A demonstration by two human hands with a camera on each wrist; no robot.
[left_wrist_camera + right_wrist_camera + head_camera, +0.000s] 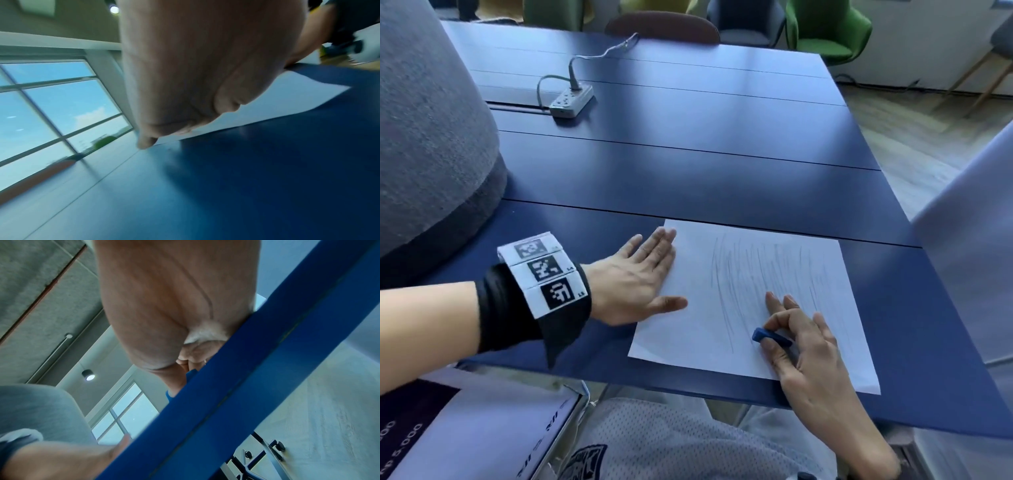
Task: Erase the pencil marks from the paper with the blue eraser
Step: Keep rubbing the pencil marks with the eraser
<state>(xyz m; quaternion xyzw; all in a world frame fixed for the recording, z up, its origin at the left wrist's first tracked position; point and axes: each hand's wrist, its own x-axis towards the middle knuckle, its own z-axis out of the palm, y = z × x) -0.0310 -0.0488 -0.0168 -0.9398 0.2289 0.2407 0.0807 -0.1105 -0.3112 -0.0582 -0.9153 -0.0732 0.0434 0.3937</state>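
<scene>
A white sheet of paper [688, 329] lies near the front edge of the blue table [688, 164], covered in the middle with grey pencil strokes [750, 274]. My left hand [643, 277] lies flat on the sheet's left edge, fingers straight. My right hand [791, 335] pinches the blue eraser [767, 336] between thumb and forefinger, its tip on the lower part of the strokes. In the left wrist view the palm [195, 65] hides most of the paper [287, 100]. In the right wrist view only slivers of the eraser [169, 395] show beside the table edge [226, 394].
A grey power strip [570, 100] with its cable sits far back on the table. A grey upholstered shape [428, 144] rises at the left. A white sheet or board [969, 246] stands at the right edge. Chairs line the far side.
</scene>
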